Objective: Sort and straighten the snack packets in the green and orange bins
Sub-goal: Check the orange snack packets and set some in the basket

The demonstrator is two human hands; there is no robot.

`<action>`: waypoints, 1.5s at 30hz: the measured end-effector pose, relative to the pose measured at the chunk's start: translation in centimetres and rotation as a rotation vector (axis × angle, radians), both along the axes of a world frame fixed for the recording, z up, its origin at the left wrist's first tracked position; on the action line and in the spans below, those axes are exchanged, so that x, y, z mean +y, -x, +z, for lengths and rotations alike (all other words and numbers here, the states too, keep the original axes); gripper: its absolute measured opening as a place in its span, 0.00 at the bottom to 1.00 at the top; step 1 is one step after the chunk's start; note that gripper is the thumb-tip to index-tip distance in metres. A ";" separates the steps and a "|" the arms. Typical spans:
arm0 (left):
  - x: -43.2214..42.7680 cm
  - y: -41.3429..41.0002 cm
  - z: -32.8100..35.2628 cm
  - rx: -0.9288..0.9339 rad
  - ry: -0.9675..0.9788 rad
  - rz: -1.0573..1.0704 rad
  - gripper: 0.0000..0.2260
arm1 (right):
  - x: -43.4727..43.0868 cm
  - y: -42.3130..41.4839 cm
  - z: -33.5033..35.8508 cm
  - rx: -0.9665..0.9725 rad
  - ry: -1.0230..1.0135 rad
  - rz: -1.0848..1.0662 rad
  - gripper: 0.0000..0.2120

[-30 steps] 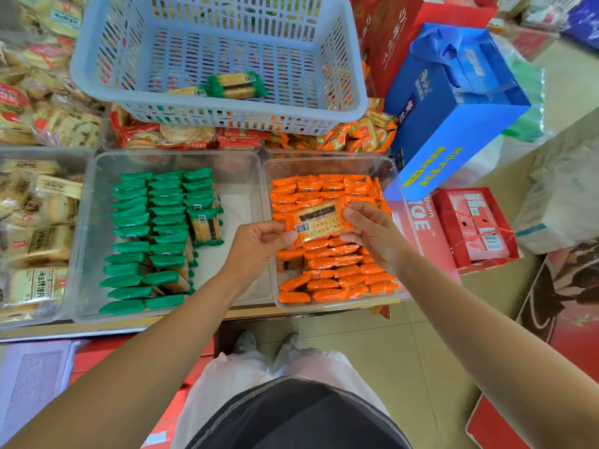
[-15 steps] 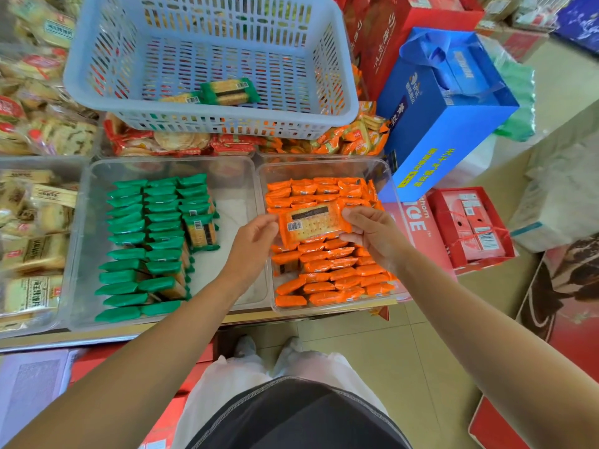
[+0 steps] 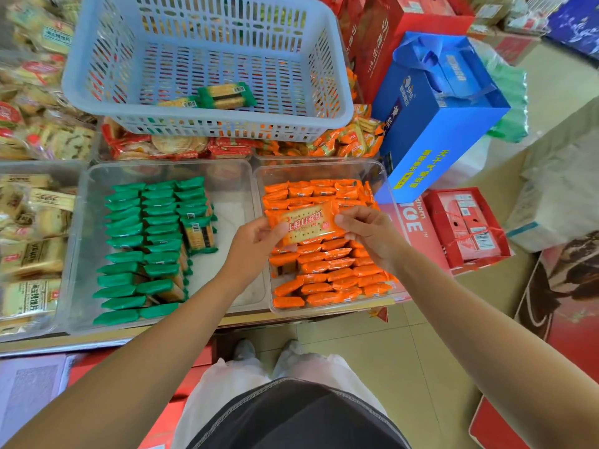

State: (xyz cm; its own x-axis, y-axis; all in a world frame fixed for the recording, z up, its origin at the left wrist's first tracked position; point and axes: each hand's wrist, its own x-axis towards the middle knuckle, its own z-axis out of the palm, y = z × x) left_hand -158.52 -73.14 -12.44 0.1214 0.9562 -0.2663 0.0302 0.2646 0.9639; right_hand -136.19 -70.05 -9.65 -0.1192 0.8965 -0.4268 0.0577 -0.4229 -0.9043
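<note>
The orange packet lies lengthwise between both hands, left hand and right hand pinching its ends above the orange bin.

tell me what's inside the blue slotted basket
Two cracker packets lie near its front wall: a green-ended packet and, left of it, a second packet partly hidden by the front rim of the basket. Nothing else shows inside.

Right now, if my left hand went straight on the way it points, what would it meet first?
Your left hand pinches the orange packet; past it, probably your right hand on the packet's other end, though depth is unclear.
</note>
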 end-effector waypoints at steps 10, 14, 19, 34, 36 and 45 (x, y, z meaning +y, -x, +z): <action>-0.2 0.4 -0.8 0.039 -0.077 0.009 0.08 | -0.1 0.4 -0.5 -0.106 0.099 -0.015 0.10; -0.6 0.7 -1.1 0.264 -0.300 -0.066 0.12 | 0.2 1.3 -0.2 0.044 0.302 -0.031 0.18; -1.0 1.1 -1.6 0.507 -0.445 -0.205 0.16 | 0.2 1.7 -0.6 -0.047 0.167 -0.003 0.19; -2.4 3.6 -5.9 0.822 -0.564 -0.379 0.23 | -2.0 5.3 -6.1 -0.889 -0.786 0.698 0.15; -2.5 3.8 -6.0 0.825 -0.565 -0.390 0.23 | -2.0 6.1 -6.8 -0.938 -0.815 0.727 0.16; -3.5 4.6 -7.2 0.873 -0.612 -0.439 0.18 | -1.7 6.5 -7.5 -0.932 -0.771 0.665 0.11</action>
